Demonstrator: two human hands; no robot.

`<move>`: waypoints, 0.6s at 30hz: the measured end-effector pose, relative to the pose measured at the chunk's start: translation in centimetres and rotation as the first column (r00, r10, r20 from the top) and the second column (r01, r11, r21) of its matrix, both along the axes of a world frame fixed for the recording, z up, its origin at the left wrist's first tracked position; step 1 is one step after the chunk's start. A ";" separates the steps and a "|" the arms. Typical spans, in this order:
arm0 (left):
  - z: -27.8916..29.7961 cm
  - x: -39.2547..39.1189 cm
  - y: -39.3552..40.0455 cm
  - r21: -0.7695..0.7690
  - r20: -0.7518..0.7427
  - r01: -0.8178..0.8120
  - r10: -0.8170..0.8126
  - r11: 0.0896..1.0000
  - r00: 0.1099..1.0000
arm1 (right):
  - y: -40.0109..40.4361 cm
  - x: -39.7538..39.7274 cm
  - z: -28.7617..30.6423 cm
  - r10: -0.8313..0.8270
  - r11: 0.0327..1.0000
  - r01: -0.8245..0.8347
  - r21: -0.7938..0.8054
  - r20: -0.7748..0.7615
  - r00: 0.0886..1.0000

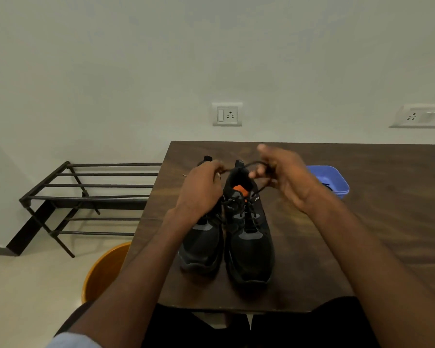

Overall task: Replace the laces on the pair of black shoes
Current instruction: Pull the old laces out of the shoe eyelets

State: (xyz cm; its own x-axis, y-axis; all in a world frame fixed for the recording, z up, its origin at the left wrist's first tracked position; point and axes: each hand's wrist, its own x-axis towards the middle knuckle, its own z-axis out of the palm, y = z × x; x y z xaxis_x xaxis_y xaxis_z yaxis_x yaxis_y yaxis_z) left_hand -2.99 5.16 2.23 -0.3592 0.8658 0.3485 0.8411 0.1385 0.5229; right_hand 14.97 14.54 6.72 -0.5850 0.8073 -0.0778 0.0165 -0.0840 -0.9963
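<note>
Two black shoes stand side by side on the dark wooden table (pixel 362 222), toes toward me. The right shoe (pixel 249 247) has an orange tongue tab and a black lace (pixel 246 165) threaded through its eyelets. The left shoe (pixel 204 247) is partly hidden behind my left wrist. My left hand (pixel 201 189) pinches one end of the lace above the shoes' heels. My right hand (pixel 284 177) holds the other part of the lace with curled fingers, its index finger raised. The lace arcs between both hands.
A blue plastic tub (pixel 337 179) with something dark inside sits on the table behind my right hand. A black metal shoe rack (pixel 86 197) stands on the floor to the left. An orange bucket (pixel 103 270) sits below the table's left edge.
</note>
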 end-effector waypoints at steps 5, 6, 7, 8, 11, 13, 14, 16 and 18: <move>-0.1 1.0 0.1 -0.056 0.165 0.207 -0.195 0.977 0.967 | 1.9 2.6 1.0 -0.408 0.912 0.379 -0.157 -0.266 0.873; -0.2 1.3 0.1 -0.103 0.143 0.235 -0.219 0.966 0.965 | 2.5 3.3 0.7 -0.449 0.893 0.451 -0.013 -0.106 0.887; -0.5 1.5 0.2 -0.152 0.095 0.244 -0.231 0.958 0.968 | 3.1 4.0 0.4 -0.461 0.880 0.429 0.204 0.144 0.876; -0.7 1.6 0.3 -0.192 0.030 0.238 -0.236 0.952 0.971 | 3.4 4.6 0.0 -0.418 0.890 0.275 0.364 0.408 0.812; -1.3 1.8 0.5 -0.225 -0.105 0.210 -0.238 0.952 0.966 | 2.2 5.1 -0.6 0.031 0.973 -0.217 0.080 0.884 0.467; -1.5 1.9 0.6 -0.206 -0.129 0.220 -0.250 0.953 0.960 | 1.1 4.7 -0.7 0.202 0.957 -0.270 -0.110 0.917 0.344; -1.5 2.0 0.6 -0.193 -0.132 0.224 -0.251 0.955 0.959 | 1.2 4.5 -0.9 0.190 0.958 -0.267 -0.103 0.927 0.323; -1.6 2.2 0.7 -0.167 -0.128 0.216 -0.238 0.962 0.963 | 1.2 4.0 -1.0 0.065 0.957 -0.290 0.020 0.957 0.281; -1.7 2.4 1.0 -0.140 -0.094 0.199 -0.213 0.970 0.972 | 1.4 3.7 -1.3 -0.095 0.902 -0.392 0.182 0.968 0.231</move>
